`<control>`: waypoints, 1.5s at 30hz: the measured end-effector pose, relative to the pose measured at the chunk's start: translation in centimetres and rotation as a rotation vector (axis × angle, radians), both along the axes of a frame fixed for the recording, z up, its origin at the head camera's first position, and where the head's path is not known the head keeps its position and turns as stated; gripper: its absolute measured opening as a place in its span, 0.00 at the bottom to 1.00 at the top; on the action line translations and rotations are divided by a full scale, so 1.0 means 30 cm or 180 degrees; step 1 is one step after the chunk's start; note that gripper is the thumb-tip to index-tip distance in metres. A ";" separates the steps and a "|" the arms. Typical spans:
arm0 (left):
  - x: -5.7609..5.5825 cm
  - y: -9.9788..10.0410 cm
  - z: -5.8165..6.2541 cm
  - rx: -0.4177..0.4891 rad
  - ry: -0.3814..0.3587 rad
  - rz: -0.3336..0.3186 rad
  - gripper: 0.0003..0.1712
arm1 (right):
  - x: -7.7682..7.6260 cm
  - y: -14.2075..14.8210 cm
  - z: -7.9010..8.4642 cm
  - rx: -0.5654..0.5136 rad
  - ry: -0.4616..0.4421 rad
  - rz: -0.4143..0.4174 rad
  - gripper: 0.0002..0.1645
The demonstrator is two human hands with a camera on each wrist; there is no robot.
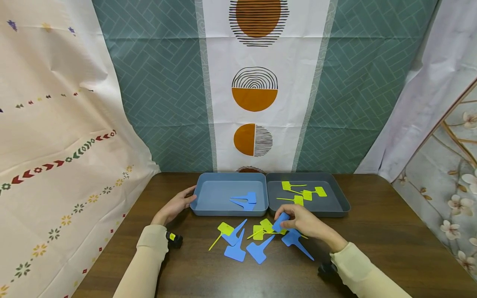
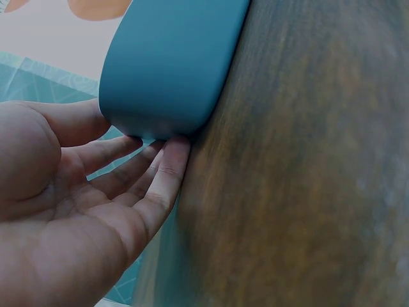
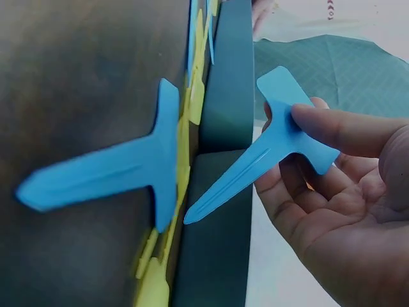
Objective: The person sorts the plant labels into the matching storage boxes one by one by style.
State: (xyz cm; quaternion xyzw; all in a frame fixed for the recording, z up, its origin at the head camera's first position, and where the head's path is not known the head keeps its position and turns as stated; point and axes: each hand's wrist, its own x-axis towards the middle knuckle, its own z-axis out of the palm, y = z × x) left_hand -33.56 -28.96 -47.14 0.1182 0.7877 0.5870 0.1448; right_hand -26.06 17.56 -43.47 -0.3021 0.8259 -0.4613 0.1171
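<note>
My right hand (image 1: 303,221) pinches a blue T-shaped plant label (image 3: 281,131) between thumb and fingers, lifted above the table in front of the dark grey tray (image 1: 344,205). Its tapered stem points down and away from the palm in the right wrist view. Below lie another blue plant label (image 3: 108,169) and several yellow plant labels (image 1: 258,232). At the left end of the blue-grey tray (image 1: 231,213), my left hand (image 1: 178,205) touches the outer wall (image 2: 160,70) with its fingertips, fingers fairly straight.
Two blue labels (image 1: 250,198) lie in the blue-grey tray; several yellow labels (image 1: 298,200) lie in the dark grey one. The trays stand side by side at the back of the wooden table (image 1: 201,273). More blue labels (image 1: 235,251) and a yellow label (image 1: 225,228) are scattered in front.
</note>
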 end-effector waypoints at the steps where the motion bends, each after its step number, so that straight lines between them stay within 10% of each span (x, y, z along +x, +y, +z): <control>1: 0.000 0.001 0.000 -0.0001 0.0000 0.0002 0.35 | -0.003 0.000 0.003 -0.0003 -0.0003 0.0011 0.08; 45: 0.003 -0.004 -0.002 -0.0047 0.0030 -0.0052 0.35 | -0.266 -0.247 0.294 0.0218 0.0552 -0.0168 0.11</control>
